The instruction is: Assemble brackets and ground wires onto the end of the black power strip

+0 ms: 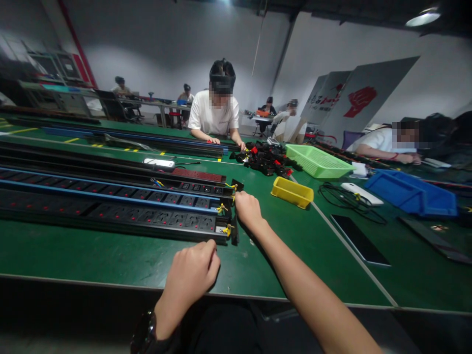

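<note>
Several long black power strips (158,216) lie side by side on the green table, their sockets facing up with small red marks. Yellow-green wire ends (226,229) stick out at their right ends. My right hand (249,209) reaches to those ends with fingers curled, beside a small black end piece (237,185) and another dark end piece (235,231). Whatever its fingertips grip is hidden. My left hand (193,268) is closed in a loose fist, just in front of the nearest strip's end. Its palm side is out of sight.
Beyond my right hand are a yellow bin (292,192), a green basket (319,161) and a pile of black and red parts (267,157). To the right lie a blue bin (411,191), a dark phone-like slab (359,240) and cables. A co-worker (216,115) leans over the far side.
</note>
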`<action>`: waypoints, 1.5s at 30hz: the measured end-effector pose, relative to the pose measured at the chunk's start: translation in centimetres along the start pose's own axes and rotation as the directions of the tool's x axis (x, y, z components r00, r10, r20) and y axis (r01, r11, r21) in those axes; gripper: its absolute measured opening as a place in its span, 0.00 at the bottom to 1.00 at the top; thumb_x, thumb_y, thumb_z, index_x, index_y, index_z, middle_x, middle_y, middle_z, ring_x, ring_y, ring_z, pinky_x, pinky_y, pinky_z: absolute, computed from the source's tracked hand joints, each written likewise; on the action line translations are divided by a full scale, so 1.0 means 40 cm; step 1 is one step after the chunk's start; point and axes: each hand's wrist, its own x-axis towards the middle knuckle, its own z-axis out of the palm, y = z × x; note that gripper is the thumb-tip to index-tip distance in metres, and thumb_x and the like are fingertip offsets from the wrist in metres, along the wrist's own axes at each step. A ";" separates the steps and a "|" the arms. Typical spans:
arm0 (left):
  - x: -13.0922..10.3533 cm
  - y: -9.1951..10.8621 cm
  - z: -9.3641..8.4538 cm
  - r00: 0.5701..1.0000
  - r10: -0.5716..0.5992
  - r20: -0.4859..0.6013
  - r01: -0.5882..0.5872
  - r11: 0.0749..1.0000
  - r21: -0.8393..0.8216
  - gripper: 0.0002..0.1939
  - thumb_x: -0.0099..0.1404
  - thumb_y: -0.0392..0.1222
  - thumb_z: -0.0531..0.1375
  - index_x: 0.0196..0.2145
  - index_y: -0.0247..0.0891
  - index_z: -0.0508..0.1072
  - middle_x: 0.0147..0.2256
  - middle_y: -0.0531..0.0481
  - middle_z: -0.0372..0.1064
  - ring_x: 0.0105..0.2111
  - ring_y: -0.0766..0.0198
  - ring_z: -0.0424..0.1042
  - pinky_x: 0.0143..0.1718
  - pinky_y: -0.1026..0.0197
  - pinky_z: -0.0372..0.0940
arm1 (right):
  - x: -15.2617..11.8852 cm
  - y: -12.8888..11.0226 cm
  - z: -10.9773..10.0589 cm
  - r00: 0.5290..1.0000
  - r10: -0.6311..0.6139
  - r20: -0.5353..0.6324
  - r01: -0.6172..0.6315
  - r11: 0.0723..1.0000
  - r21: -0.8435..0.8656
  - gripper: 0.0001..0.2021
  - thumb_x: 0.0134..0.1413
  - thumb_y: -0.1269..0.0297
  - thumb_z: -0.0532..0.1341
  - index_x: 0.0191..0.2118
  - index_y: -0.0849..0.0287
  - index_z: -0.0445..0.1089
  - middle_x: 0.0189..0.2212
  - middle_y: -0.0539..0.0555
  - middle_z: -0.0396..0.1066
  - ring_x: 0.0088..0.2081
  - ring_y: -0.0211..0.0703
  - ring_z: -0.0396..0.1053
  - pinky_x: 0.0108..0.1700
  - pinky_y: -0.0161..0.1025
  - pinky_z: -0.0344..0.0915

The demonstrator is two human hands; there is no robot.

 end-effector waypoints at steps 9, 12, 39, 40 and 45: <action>-0.005 -0.007 0.005 1.000 0.004 -0.028 -0.005 0.999 -0.034 0.09 0.72 0.38 0.52 0.36 0.41 0.71 0.32 0.48 0.78 0.33 0.56 0.78 0.31 0.59 0.57 | 0.012 0.025 0.007 0.996 0.085 -0.013 -0.082 0.988 0.128 0.14 0.70 0.66 0.51 0.49 0.58 0.74 0.47 0.62 0.76 0.48 0.53 0.76 0.46 0.41 0.68; -0.004 -0.006 0.004 1.000 0.001 -0.018 -0.002 1.000 -0.027 0.09 0.72 0.38 0.51 0.37 0.41 0.71 0.33 0.48 0.78 0.33 0.55 0.78 0.31 0.59 0.58 | 0.010 0.028 0.003 0.995 0.095 -0.026 -0.091 0.986 0.139 0.14 0.69 0.66 0.52 0.48 0.58 0.75 0.47 0.61 0.77 0.47 0.52 0.76 0.45 0.40 0.67; -0.006 -0.008 0.002 0.999 0.010 -0.051 -0.012 0.999 -0.045 0.09 0.72 0.38 0.52 0.36 0.41 0.71 0.33 0.48 0.78 0.34 0.54 0.78 0.31 0.57 0.56 | -0.016 0.094 -0.037 0.918 0.299 -0.259 -0.193 0.910 0.368 0.18 0.65 0.64 0.54 0.54 0.55 0.76 0.50 0.58 0.78 0.47 0.50 0.74 0.46 0.39 0.65; -0.007 -0.008 0.003 0.999 0.010 -0.054 -0.013 0.999 -0.046 0.09 0.72 0.38 0.52 0.36 0.41 0.71 0.33 0.49 0.78 0.34 0.55 0.78 0.31 0.57 0.56 | -0.021 0.095 -0.041 0.910 0.301 -0.285 -0.165 0.894 0.416 0.17 0.66 0.62 0.54 0.53 0.55 0.76 0.48 0.57 0.78 0.46 0.49 0.74 0.45 0.38 0.65; -0.009 -0.009 0.010 0.997 0.009 -0.071 -0.012 0.999 -0.049 0.08 0.72 0.38 0.53 0.36 0.42 0.71 0.32 0.49 0.78 0.33 0.55 0.78 0.31 0.57 0.55 | -0.051 0.056 -0.067 0.952 0.212 -0.222 -0.081 0.871 0.484 0.27 0.68 0.46 0.51 0.30 0.58 0.77 0.27 0.57 0.76 0.31 0.45 0.71 0.33 0.36 0.56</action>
